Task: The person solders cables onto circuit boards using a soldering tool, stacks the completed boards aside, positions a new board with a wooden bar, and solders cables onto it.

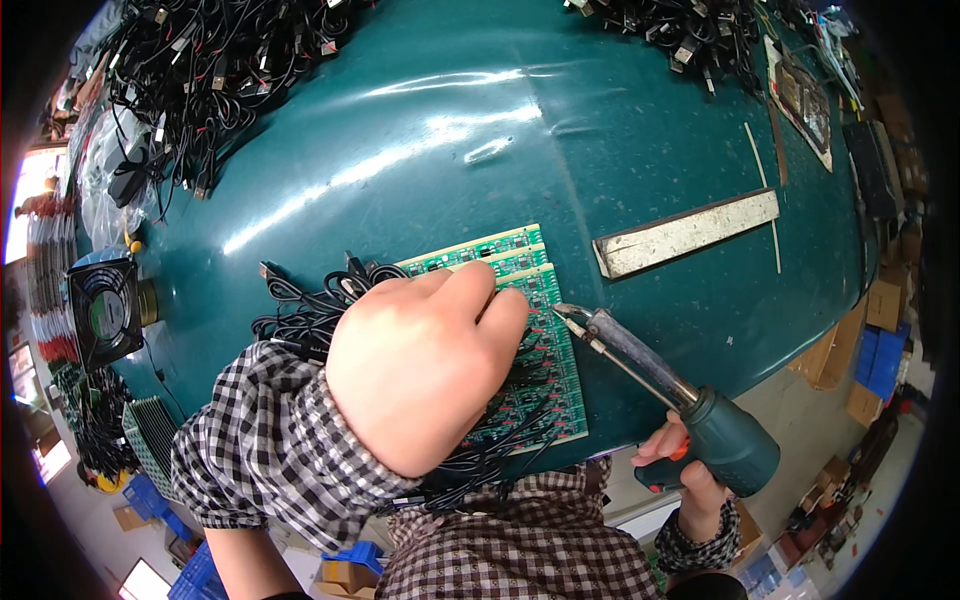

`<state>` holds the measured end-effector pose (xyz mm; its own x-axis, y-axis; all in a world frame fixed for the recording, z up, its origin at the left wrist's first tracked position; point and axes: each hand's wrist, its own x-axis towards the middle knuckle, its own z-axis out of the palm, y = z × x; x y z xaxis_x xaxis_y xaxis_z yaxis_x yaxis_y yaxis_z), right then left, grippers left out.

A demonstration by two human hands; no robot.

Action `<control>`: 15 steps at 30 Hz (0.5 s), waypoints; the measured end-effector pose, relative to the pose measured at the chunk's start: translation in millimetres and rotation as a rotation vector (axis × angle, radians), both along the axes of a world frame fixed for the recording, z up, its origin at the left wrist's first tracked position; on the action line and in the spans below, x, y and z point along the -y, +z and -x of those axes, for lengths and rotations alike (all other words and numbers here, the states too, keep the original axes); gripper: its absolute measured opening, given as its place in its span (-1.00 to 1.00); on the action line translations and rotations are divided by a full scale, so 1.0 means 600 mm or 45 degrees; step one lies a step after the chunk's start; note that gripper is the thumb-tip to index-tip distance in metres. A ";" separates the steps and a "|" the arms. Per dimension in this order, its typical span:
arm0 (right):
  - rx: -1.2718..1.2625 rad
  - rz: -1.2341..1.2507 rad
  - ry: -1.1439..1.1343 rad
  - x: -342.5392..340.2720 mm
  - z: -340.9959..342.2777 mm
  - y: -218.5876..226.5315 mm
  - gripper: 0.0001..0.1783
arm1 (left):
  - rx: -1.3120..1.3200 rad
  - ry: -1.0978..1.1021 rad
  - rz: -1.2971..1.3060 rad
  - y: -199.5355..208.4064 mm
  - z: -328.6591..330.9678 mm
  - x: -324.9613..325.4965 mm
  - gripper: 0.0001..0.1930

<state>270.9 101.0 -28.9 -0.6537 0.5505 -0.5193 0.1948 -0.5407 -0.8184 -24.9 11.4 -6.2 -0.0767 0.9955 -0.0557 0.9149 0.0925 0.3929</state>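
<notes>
A panel of green circuit boards with pale edge strips lies near the front of the table. My left hand is closed over it, its fingers curled down toward the boards. Whatever those fingers pinch is hidden beneath the hand. Black cables are bunched beside and under this hand, and more cables trail over the front of the boards. My right hand grips a green-handled soldering gun. The gun's tip and thin feed tube meet at the boards' right edge, close to my left fingers.
A worn whitish bar lies on the green table mat, right of the boards. Heaps of black cables stand at the far left and far right. A black fan stands by the left edge.
</notes>
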 end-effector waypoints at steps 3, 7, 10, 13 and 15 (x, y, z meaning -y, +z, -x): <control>-0.041 -0.016 0.034 -0.001 -0.001 -0.006 -0.17 | -0.043 0.121 0.063 0.010 -0.013 -0.007 -0.85; -0.025 -0.024 0.046 -0.002 -0.005 -0.008 -0.16 | -0.031 0.171 0.011 -0.009 -0.015 -0.010 -0.86; -0.024 -0.037 0.020 0.000 -0.010 -0.011 -0.15 | -0.052 0.151 0.082 -0.006 -0.017 -0.010 -0.85; -0.037 -0.015 0.012 0.001 -0.010 -0.012 -0.14 | -0.243 0.053 -0.037 -0.010 -0.028 -0.007 -0.80; -0.025 -0.017 0.006 0.001 -0.008 -0.010 -0.13 | -0.229 0.056 0.017 -0.006 -0.027 -0.008 -0.82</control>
<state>276.0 100.6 -35.1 -0.6664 0.5542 -0.4988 0.1811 -0.5287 -0.8293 -8.6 16.0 -9.7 -0.1297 0.9903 -0.0504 0.9653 0.1377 0.2220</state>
